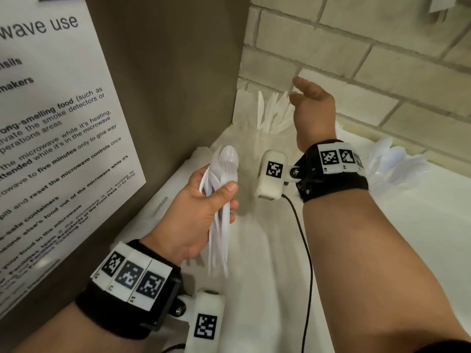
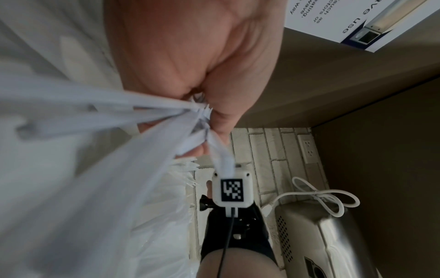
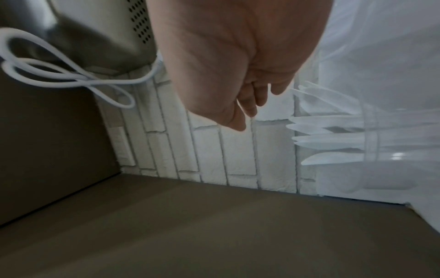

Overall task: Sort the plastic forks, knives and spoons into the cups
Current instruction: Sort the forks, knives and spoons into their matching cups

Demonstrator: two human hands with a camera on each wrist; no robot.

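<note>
My left hand (image 1: pixel 204 200) grips a bundle of white plastic spoons (image 1: pixel 224 179), bowls up, handles fanning out below the fist; the left wrist view shows the handles (image 2: pixel 119 120) bunched in my curled fingers. A clear cup of white knives (image 1: pixel 274 115) stands at the back near the brick wall, its blades (image 3: pixel 333 129) sticking out of the rim in the right wrist view. My right hand (image 1: pixel 305 98) hovers just above and right of those knives, fingers loose and holding nothing. Another cup of white cutlery (image 1: pixel 392 159) stands further right, partly hidden by my right wrist.
A white counter (image 1: pixel 382 250) runs under both arms. A brown panel with a microwave notice (image 1: pixel 51 123) closes off the left side. A white brick wall (image 1: pixel 382 59) stands behind. A metal appliance (image 2: pixel 321 235) with a coiled white cable (image 2: pixel 326 199) shows in the wrist views.
</note>
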